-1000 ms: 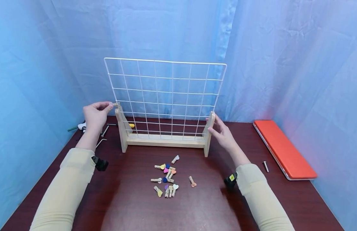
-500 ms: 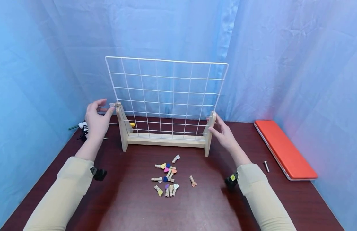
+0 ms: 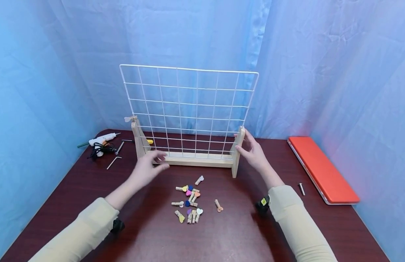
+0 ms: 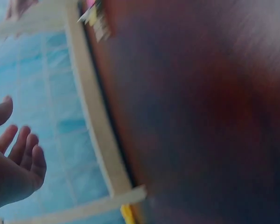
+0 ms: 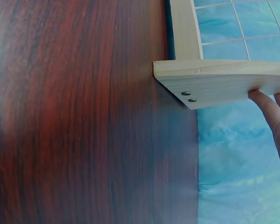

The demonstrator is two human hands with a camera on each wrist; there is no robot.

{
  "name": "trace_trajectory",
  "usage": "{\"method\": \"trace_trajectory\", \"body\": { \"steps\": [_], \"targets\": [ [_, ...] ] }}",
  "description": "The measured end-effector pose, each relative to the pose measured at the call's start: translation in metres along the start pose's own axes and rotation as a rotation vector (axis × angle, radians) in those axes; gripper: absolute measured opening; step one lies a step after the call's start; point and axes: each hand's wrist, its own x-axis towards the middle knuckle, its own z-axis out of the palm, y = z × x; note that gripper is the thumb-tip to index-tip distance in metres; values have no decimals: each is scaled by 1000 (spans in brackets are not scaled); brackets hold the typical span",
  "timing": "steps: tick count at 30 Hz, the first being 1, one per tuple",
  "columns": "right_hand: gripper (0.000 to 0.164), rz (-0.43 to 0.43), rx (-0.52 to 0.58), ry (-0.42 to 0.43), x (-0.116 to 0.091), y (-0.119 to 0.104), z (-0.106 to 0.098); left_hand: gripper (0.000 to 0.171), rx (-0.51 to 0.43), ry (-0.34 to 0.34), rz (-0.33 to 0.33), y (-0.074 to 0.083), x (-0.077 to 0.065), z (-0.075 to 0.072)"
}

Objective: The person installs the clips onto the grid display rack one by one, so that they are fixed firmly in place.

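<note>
A white wire grid (image 3: 189, 88) stands upright in a wooden stand (image 3: 189, 160). My right hand (image 3: 255, 154) holds the upper part of the stand's right side panel (image 5: 214, 84), thumb at the front edge and fingers farther back. My left hand (image 3: 148, 169), holding nothing, hovers in front of the stand's lower left, fingers loosely bent; the left wrist view shows it blurred. A small clothespin (image 3: 133, 118) with a pale heart sits at the top of the left side panel. Several mini clothespins (image 3: 192, 196) with coloured hearts lie on the table before the stand.
On the left lie a glue gun (image 3: 102, 140) with a black cord, a hex key (image 3: 114, 162) and a yellow-handled screwdriver (image 3: 150, 141). To the right are a bolt (image 3: 302, 189) and a red flat case (image 3: 322, 169). Blue curtains (image 3: 202, 32) close off the back and sides.
My left hand has let go of the pale-heart clothespin at the left panel and moved down and right toward the loose clothespins. The right hand keeps its hold on the stand.
</note>
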Motion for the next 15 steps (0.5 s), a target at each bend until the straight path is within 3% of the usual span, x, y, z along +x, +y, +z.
{"method": "trace_trajectory", "body": {
  "steps": [4,8,11,15],
  "targets": [
    [67,-6,-4,9,0,0,1,27,22,-199,2,3,-10,22],
    [68,-1,-5,2,0,0,2,21,36,-355,4,5,-13,38],
    [68,-1,-11,-3,0,1,1,16,48,-436,29,6,-12,47],
    [68,3,-22,-3,0,0,1,12,81,-493,80,7,-9,57]
  ]
}}
